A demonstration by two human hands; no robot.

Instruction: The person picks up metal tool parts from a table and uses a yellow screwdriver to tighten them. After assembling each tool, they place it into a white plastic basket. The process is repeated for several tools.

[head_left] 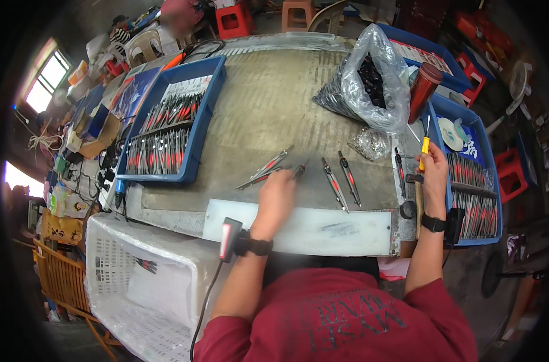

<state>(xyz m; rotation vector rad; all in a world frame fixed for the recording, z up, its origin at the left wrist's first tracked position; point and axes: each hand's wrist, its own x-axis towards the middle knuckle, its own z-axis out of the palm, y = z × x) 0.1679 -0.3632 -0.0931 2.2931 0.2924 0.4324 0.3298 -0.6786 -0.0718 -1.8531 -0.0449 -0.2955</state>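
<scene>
My right hand is closed round a screwdriver with a yellow handle, its thin shaft pointing up, beside the right blue tray. My left hand is over the worktable, smeared by motion. Next to its fingers lie metal drawing compasses with red and black parts. A dark piece shows at its fingertips, but whether they grip it is unclear. Two more compasses, one silver and red and one darker, lie between my hands. Another compass rests near my right hand.
Blue trays of compasses stand at left and right. Behind sits a clear plastic bag of black parts, with a small bag of metal pieces and a red tumbler. A white board and plastic-lined crate are near me.
</scene>
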